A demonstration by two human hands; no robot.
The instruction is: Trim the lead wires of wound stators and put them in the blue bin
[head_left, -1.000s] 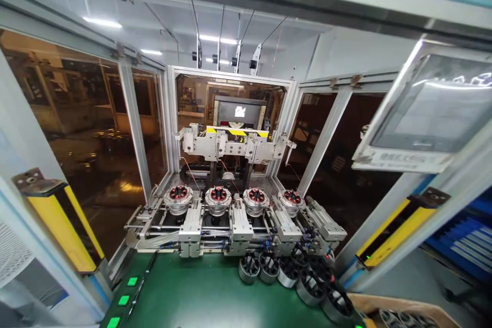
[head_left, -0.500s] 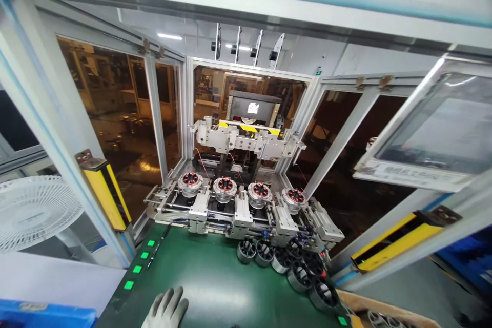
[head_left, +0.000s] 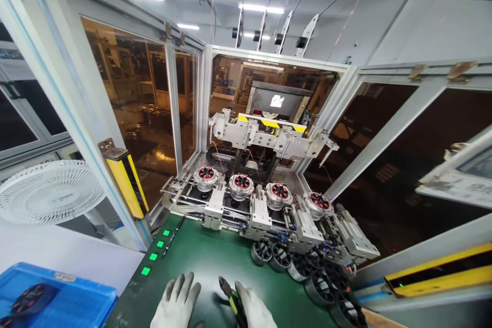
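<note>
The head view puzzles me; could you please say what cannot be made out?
Head view:
Pliers: handle ends, lost at the right hand and lower edge.
Left hand: palm, hidden behind its own back.
Screen panel: right side, cut off by right edge.
Blue crate: near end, cut off by lower edge.

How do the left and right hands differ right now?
The left hand is open with fingers fanned; the right hand is closed around pliers. The left hand shows nothing held; the right hand has that tool. Both wear pale gloves with greyish fingertips.
</note>
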